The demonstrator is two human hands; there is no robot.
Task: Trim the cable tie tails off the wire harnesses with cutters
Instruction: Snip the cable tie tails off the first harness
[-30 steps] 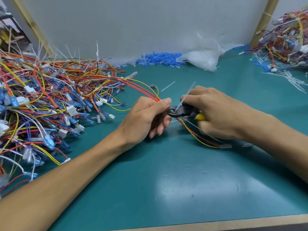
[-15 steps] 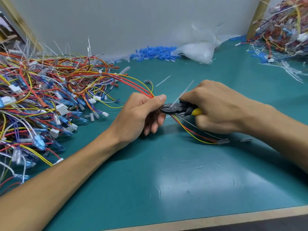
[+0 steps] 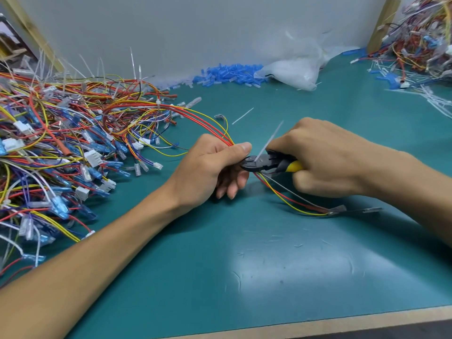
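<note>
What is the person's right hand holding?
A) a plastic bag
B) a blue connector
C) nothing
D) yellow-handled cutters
D: the right hand grips the yellow-handled cutters, whose tip sits at the white cable tie tail on the wire harness held by the left hand.

Both forearms bare; left hand and right hand ungloved.

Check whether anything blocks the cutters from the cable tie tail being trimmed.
Nothing visible does. The cutters in the right hand already sit at the base of the white cable tie tail, beside the left hand's thumb pinching the wire harness.
</note>
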